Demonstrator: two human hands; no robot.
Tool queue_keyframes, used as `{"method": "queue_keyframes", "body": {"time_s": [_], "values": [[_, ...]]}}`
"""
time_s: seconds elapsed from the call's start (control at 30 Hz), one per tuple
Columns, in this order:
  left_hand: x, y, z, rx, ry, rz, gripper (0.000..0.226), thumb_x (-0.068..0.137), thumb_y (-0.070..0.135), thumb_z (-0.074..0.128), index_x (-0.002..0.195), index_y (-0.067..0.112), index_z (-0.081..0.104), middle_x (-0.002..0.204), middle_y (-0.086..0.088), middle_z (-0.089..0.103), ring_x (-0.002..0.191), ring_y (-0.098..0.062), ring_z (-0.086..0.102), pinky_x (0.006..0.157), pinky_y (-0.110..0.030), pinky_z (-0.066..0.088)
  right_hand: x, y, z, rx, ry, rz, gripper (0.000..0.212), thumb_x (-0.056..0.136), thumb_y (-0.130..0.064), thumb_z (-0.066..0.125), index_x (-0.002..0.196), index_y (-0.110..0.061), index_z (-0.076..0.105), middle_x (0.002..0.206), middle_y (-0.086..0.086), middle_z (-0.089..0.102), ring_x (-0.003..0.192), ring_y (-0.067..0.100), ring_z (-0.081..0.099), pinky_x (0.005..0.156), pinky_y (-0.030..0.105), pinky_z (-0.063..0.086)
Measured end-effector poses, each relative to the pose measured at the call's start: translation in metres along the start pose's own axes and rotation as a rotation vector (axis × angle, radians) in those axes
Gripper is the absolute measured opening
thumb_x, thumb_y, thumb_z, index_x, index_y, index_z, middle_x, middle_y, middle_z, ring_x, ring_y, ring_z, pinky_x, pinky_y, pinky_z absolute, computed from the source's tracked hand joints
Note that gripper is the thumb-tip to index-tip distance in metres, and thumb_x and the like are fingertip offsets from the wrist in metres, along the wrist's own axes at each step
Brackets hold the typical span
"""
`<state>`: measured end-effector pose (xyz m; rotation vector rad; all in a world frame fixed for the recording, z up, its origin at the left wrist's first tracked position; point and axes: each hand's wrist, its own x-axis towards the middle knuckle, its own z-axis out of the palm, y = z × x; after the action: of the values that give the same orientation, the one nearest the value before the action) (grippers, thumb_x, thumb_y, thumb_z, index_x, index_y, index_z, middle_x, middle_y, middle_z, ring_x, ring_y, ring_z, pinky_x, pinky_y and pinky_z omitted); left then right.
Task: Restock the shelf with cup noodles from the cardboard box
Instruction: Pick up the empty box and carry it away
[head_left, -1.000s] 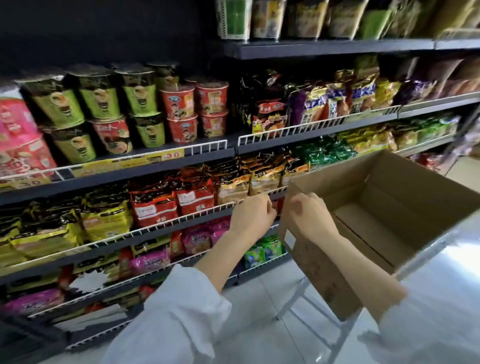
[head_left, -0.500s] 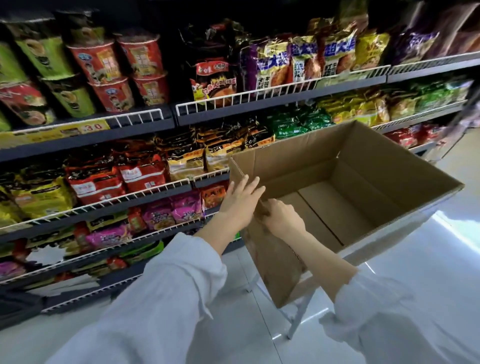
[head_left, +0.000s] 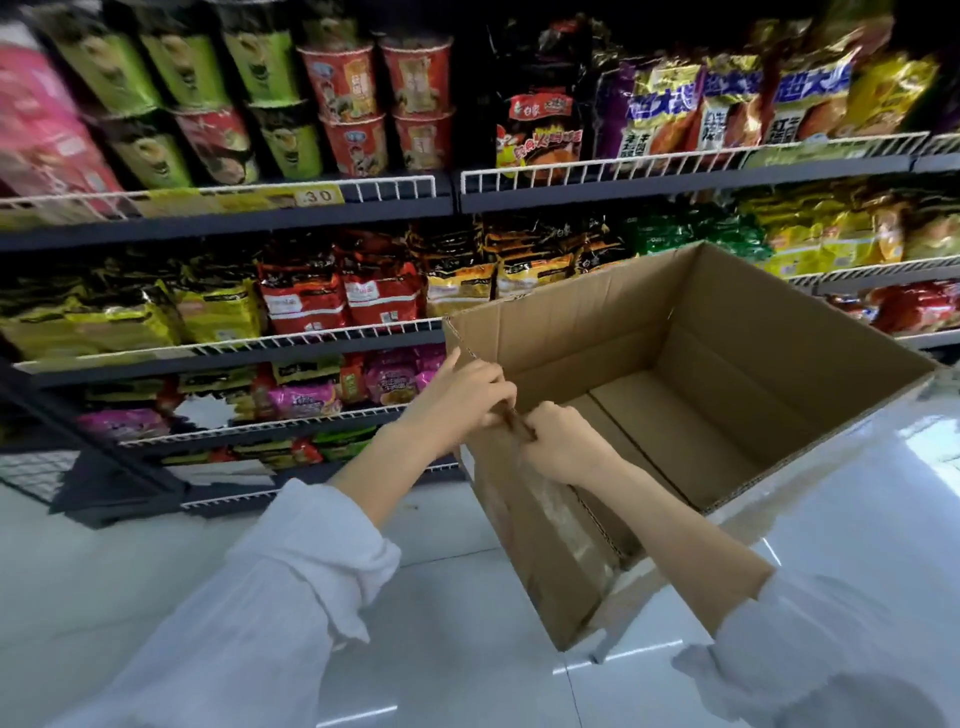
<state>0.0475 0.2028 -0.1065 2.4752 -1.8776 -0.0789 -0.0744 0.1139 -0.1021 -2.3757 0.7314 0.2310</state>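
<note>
My left hand (head_left: 460, 392) and right hand (head_left: 558, 447) meet at the near corner of the cardboard box (head_left: 737, 332), abt 6 o'clock of its opening; both pinch the cardboard edge there, fingers curled round it, thumbs on top. One box only, top open, nothing inside but the bare bottom flaps w/ a seam down the middle; clear tape shines on the outer side below my right wrist. The box sits at 3 o'clock of the view, in front of the shelf (head_left: 228, 215). Cup noodles (head_left: 374, 104) are up at 11–12 o'clock on the top shelf level, behind a white wire rail: 4 red cups, stacked 2 over 2; to their left I count 6 green cups (head_left: 260, 67) in 2 layers plus 1 dark red cup among them, though blur makes that count approx. Pink tubs (head_left: 36, 119) at 10 o'clock, too smeared to count. Yellow price strip (head_left: 239, 200) on the rail reads ".30", rest unreadable. At 1 o'clock, 3 purple bags (head_left: 660, 109) w/ big blue-white Chinese lettering, plus 1 black-red bag (head_left: 540, 130) w/ a chicken drawing. Lower levels hold packet noodles (head_left: 343, 296), red, yellow, green, pink. White sleeves (head_left: 291, 561) on both arms.
</note>
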Motion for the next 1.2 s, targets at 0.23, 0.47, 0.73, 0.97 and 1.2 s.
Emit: {"method": "queue_keyframes", "body": {"time_s": [0.23, 0.47, 0.73, 0.97, 1.2], "values": [[-0.134, -0.092, -0.006, -0.059, 0.138, -0.203, 0.016, 0.089, 0.024, 0.059, 0.104, 0.028, 0.059, 0.12, 0.01, 0.053, 0.124, -0.01, 0.042, 0.106, -0.035, 0.028, -0.001, -0.131, 0.072, -0.027, -0.096, -0.177, 0.009, 0.085, -0.008, 0.047, 0.085, -0.002, 0.054, 0.084, 0.012, 0.055, 0.077, 0.03, 0.054, 0.062, 0.031, 0.04], [-0.3, -0.187, -0.003, -0.157, 0.137, -0.465, 0.021, 0.088, 0.024, 0.061, 0.109, 0.028, 0.06, 0.125, 0.007, 0.055, 0.124, -0.014, 0.043, 0.102, -0.041, 0.035, -0.009, -0.276, 0.169, -0.091, -0.261, -0.371, 0.021, 0.089, -0.018, 0.053, 0.091, 0.001, 0.062, 0.092, 0.007, 0.053, 0.083, 0.024, 0.054, 0.07, 0.031, 0.041], [-0.5, -0.28, 0.016, -0.036, -0.047, -0.818, 0.047, 0.087, 0.049, 0.055, 0.127, 0.026, 0.051, 0.13, 0.002, 0.05, 0.127, -0.021, 0.039, 0.111, -0.043, 0.022, -0.003, -0.433, 0.316, -0.292, -0.536, -0.604, 0.005, 0.088, -0.024, 0.063, 0.085, -0.021, 0.061, 0.085, -0.005, 0.058, 0.087, 0.02, 0.058, 0.062, 0.023, 0.035], [-0.672, -0.344, 0.018, -0.156, 0.024, -1.23, 0.046, 0.082, 0.051, 0.061, 0.117, 0.022, 0.054, 0.113, 0.002, 0.061, 0.11, -0.021, 0.055, 0.087, -0.037, 0.032, -0.013, -0.59, 0.436, -0.434, -0.661, -0.926, 0.007, 0.089, -0.025, 0.062, 0.096, -0.025, 0.061, 0.086, -0.009, 0.06, 0.09, 0.018, 0.054, 0.064, 0.028, 0.039], [-0.795, -0.439, 0.024, -0.166, 0.046, -1.486, 0.034, 0.084, 0.047, 0.061, 0.098, 0.017, 0.057, 0.106, 0.0, 0.065, 0.105, -0.024, 0.058, 0.085, -0.037, 0.039, 0.008, -0.749, 0.539, -0.555, -0.626, -1.214, 0.007, 0.088, -0.021, 0.058, 0.081, -0.022, 0.058, 0.082, -0.004, 0.062, 0.089, 0.022, 0.058, 0.072, 0.037, 0.045]]}}
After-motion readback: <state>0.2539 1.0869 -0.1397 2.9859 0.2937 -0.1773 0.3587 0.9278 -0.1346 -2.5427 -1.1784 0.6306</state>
